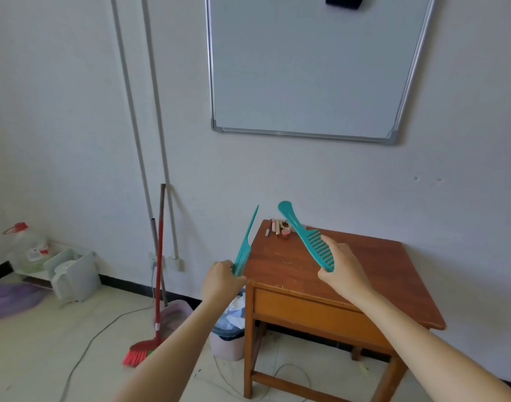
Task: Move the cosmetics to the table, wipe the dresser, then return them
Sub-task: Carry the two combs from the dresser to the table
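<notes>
Step in hand: carriage of two combs at the wooden table (356, 280). The pictures do not settle whether this belongs to the outbound move or the return. Since the dresser is out of view and a small cluster of cosmetics (279, 227) already lies at the table's far left corner, delivery to the table is judged more likely.

Left hand (221, 275): fingers curled round the toothed end of a teal rat-tail comb (244, 252), tail pointing up and away. It is held just off the table's left edge, above the floor.

Right hand (340, 269): fingers and thumb clamped on the toothed end of a teal wide-tooth comb (308, 236), handle angled up toward the wall. It is held in the air over the tabletop, not touching it.

Next move, if delivery is correct: bring the left hand in over the tabletop, lower both combs flat onto bare wood near the cosmetics without knocking them, then release.

Also present: a whiteboard (306, 68) on the wall, a red broom (158, 271) leaning left of the table, and a waste bin (228, 340) beside the table leg.
</notes>
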Demonstrator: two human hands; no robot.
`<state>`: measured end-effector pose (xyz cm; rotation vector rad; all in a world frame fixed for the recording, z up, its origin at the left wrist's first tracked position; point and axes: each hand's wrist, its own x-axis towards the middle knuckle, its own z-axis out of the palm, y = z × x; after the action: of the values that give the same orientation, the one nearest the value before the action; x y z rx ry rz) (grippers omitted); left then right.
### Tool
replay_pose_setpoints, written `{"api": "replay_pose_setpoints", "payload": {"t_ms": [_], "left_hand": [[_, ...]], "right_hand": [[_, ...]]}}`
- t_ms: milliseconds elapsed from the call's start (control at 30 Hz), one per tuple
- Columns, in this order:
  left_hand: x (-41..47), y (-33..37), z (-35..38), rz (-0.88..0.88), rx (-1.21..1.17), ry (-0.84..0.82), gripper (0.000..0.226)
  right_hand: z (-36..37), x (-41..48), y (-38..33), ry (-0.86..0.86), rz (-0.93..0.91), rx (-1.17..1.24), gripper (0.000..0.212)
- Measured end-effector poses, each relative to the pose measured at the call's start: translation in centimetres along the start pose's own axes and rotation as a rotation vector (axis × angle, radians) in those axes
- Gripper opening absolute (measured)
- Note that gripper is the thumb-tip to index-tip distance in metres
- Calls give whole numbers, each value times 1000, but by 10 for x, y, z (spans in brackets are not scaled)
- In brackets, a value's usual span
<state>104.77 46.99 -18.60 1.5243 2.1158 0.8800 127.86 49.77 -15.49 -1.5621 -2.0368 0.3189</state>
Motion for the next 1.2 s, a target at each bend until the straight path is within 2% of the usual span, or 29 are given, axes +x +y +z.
{"api": "replay_pose_setpoints", "payload": {"t_ms": [167, 500, 667, 867, 1033, 1200], "left_hand": [[76, 7, 23, 44, 0, -76, 18], [160, 11, 146, 45, 102, -296, 21], [218, 46, 200, 6, 188, -330, 28], [267, 79, 253, -104, 311, -386, 32], [285, 95, 284, -107, 378, -455, 35], [305, 109, 303, -114, 419, -433, 38]], "right_hand": [[18, 53, 11, 42, 99, 8, 70], [58, 96, 119, -121, 367, 0, 73], [55, 158, 180, -95, 411, 51, 72], [71, 218, 237, -178, 414, 118, 72], [88, 237, 259, -200, 457, 195, 70], [93, 242, 273, -170, 472, 227, 70]]}}
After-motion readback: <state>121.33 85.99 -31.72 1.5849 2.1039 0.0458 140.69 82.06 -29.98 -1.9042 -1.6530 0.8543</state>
